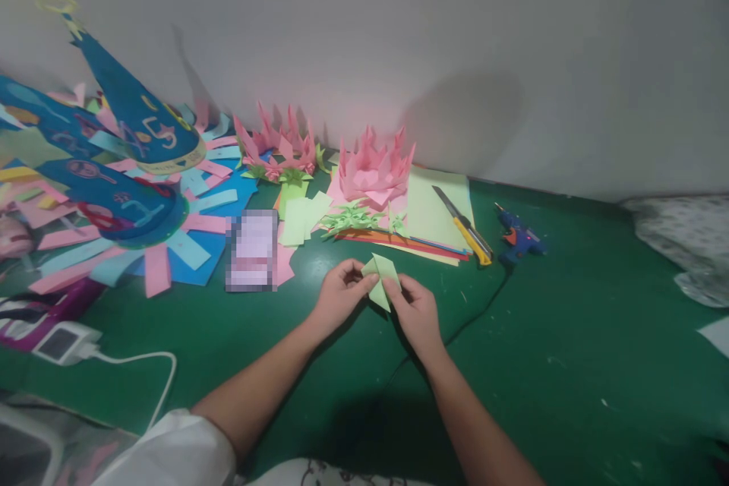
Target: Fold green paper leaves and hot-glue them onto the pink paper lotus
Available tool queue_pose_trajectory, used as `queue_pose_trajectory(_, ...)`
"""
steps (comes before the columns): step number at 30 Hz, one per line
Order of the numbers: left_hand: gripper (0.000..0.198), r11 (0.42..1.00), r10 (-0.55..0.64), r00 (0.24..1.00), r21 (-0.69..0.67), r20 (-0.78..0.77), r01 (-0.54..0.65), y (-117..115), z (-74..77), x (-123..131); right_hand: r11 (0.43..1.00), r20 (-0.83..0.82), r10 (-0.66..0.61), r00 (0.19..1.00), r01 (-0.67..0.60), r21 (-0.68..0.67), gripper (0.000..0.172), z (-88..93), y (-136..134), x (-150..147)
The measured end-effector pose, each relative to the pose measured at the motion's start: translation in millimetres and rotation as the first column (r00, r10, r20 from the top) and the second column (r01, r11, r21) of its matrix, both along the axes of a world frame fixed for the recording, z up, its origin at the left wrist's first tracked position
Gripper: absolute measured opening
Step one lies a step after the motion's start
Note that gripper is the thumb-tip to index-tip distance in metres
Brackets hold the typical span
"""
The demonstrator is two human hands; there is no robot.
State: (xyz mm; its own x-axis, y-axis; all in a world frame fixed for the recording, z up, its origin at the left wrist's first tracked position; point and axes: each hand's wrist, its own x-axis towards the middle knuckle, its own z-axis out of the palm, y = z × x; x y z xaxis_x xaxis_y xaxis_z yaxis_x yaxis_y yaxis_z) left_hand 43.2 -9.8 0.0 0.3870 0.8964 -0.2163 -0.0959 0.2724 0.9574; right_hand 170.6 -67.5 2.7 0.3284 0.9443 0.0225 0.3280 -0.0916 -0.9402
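Observation:
A small piece of folded light green paper (383, 290) is held between both hands above the green tabletop. My left hand (343, 290) pinches its left side, thumb on top. On the right side, my right hand (418, 309) grips it with the thumb pressed on the paper's face. The paper shows a crease down its middle and pointed ends at top and bottom. Just beyond my hands lie green folded paper leaves (356, 219) and a pink paper lotus (376, 171). Loose light green paper slips (301, 220) rest to the left of the leaves.
Behind the hands is a stack of coloured sheets (438, 205) with a yellow utility knife (464, 228) on it. A blue glue gun (521, 238) trails a cord across the green table (547, 395). Blue cone hats (130, 99), a blurred-out phone (251, 250) and a white charger (67, 342) stand left.

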Motion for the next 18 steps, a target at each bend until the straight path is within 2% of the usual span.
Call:
queue_pose_trajectory(5, 0.028, 0.997, -0.043, 0.999, 0.055, -0.022, 0.045, 3, -2.2, -2, 1.0, 0.134, -0.011, 0.991, 0.007, 0.026, 0.031, -1.2, 1, 1)
queue_pose_trajectory(9, 0.024, 0.989, -0.07, 0.997, 0.128, -0.039, 0.075, 9, -2.0, -7, 0.995, 0.252, 0.034, 0.967, -0.058, 0.087, 0.027, -1.3, 1, 1)
queue_pose_trajectory(12, 0.02, 0.982, -0.027, 0.994, 0.181, -0.103, 0.045, 13, -0.4, -11, 0.99, 0.261, 0.043, 0.964, -0.077, 0.121, 0.019, -0.9, 1, 1)
queue_pose_trajectory(15, 0.017, 0.979, -0.036, 0.996, 0.196, -0.083, 0.052, 15, 3.4, -14, 0.984, 0.262, 0.04, 0.964, -0.084, 0.158, 0.008, -0.2, 1, 3)
queue_pose_trajectory(17, 0.011, 0.956, -0.078, 0.992, 0.275, -0.1, 0.103, 17, 6.3, -16, 0.974, 0.314, 0.023, 0.949, -0.092, 0.205, 0.005, -0.1, 1, 6)
queue_pose_trajectory(18, 0.005, 0.927, -0.104, 0.986, 0.347, -0.133, 0.145, 18, 7.2, -18, 0.969, 0.361, 0.014, 0.932, -0.102, 0.225, 0.008, -0.1, 2, 8)
